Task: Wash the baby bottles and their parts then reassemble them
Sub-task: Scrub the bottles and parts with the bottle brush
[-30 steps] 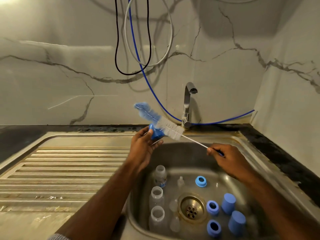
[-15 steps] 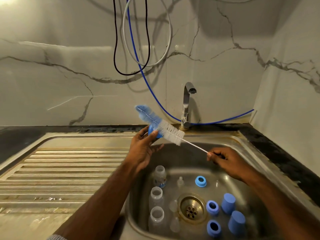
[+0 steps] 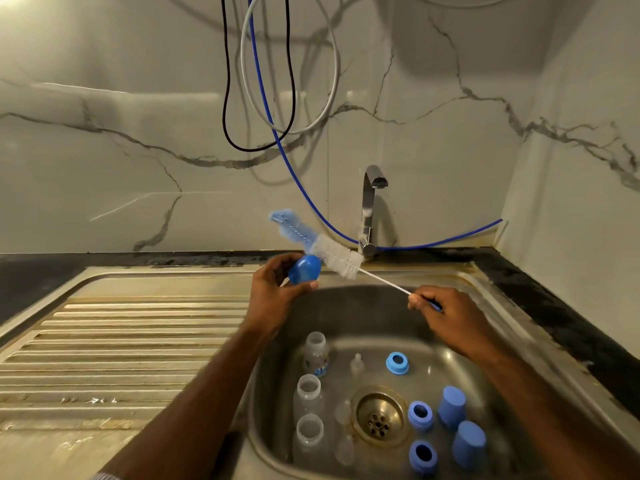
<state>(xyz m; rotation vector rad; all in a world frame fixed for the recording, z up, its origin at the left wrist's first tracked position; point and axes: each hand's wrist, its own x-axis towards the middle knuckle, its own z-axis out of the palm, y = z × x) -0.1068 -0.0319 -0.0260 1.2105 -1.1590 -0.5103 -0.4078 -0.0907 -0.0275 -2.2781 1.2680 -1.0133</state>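
Observation:
My left hand (image 3: 273, 289) grips a blue bottle cap (image 3: 304, 269) above the sink's back left corner. My right hand (image 3: 446, 317) pinches the thin handle of a bottle brush (image 3: 334, 255), whose white and blue bristles lie just behind the cap. Down in the sink basin (image 3: 367, 313) three clear bottles (image 3: 307, 393) stand at the left. Clear teats (image 3: 356, 364) lie near the drain (image 3: 378, 417). Three blue collar rings (image 3: 397, 362) and two more blue caps (image 3: 452, 407) sit to the right.
A chrome tap (image 3: 370, 206) rises behind the basin, with no water running. A ribbed steel drainboard (image 3: 121, 344) stretches to the left. Black, grey and blue hoses (image 3: 263, 98) hang down the marble wall. A dark counter edge (image 3: 554, 306) borders the right.
The brush has slid out of the blue cap and now lies behind it. My left hand has turned the cap so its rounded outside shows.

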